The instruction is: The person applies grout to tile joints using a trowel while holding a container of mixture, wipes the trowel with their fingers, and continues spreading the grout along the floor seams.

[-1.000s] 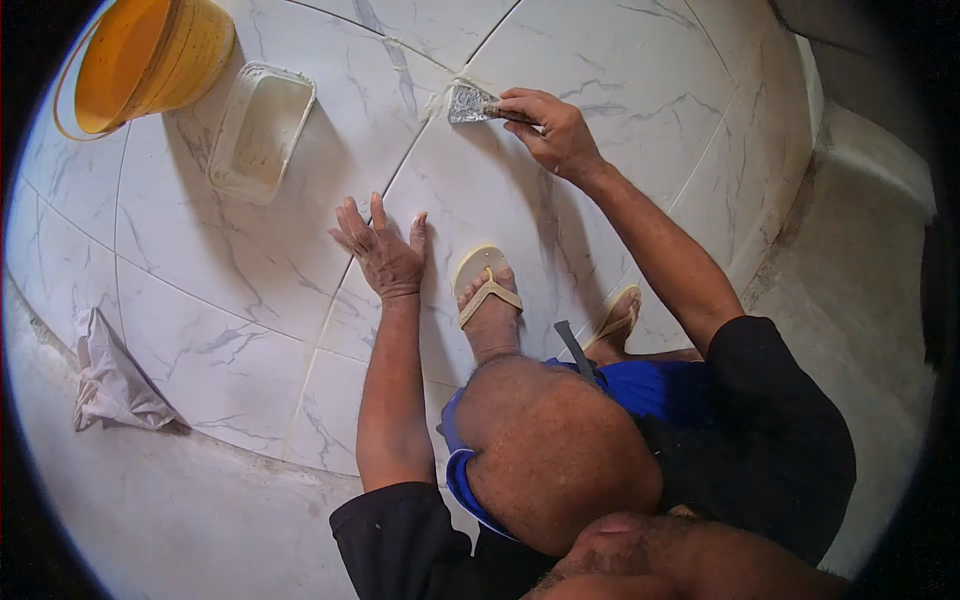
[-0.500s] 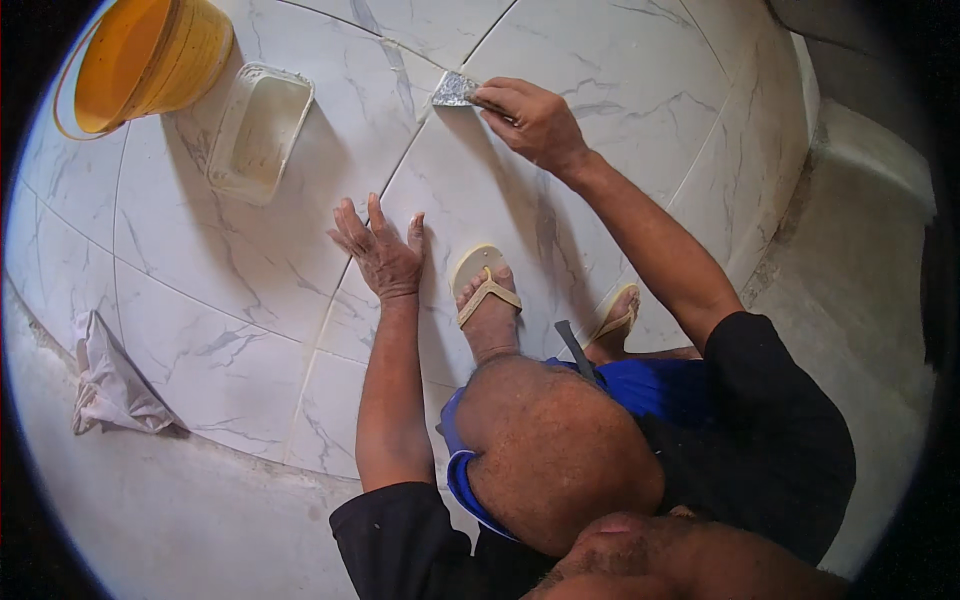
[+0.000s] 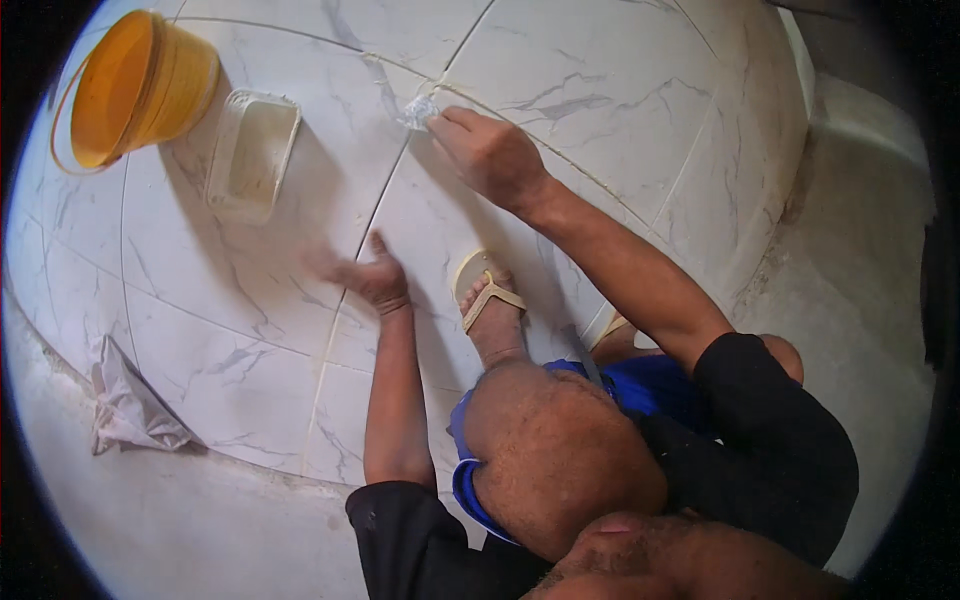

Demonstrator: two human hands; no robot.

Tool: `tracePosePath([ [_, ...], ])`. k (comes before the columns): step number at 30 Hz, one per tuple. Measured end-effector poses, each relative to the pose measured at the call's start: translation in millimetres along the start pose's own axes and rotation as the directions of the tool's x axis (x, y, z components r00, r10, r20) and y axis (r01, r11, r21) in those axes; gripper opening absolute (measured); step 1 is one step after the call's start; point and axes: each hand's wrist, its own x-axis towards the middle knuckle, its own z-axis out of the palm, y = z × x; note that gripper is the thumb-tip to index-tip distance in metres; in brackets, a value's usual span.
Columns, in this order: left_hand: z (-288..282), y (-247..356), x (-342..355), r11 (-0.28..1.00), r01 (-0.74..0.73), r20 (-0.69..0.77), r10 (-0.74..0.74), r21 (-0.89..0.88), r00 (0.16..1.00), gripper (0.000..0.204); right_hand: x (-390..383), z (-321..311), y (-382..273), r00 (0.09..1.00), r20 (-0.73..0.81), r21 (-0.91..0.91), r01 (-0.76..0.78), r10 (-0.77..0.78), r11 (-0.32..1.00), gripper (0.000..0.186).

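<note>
Right of the tub (image 3: 238,213), the right hand (image 3: 490,158) grips a scraper (image 3: 417,112). It looks light but stiff; hold its back end. The left hand (image 3: 376,282) is spread, empty.

Tiled floor (image 3: 590,60) bears a yellow bucket (image 3: 187,85), white tub (image 3: 240,208), crumpled cloth (image 3: 135,410)

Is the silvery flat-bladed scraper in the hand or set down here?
In the right hand: the scraper juts from its grip over white marbled floor tiles; blur hides whether they touch.
</note>
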Motion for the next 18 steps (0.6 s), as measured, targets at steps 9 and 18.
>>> tracePosePath([
  [9, -50, -16, 161, 0.527, 0.770, 0.311, -0.710, -0.361, 0.632, 0.067, -26, -2, 8, 0.993, 0.108, -0.041, 0.061, -0.056, 0.997, 0.017],
  [18, -43, -75, 192, 0.461, 0.843, 0.589, -0.612, -0.276, 0.527, 0.055, -53, -47, 25, 0.939, 0.050, 0.302, -0.339, 0.340, 0.891, 0.024],
])
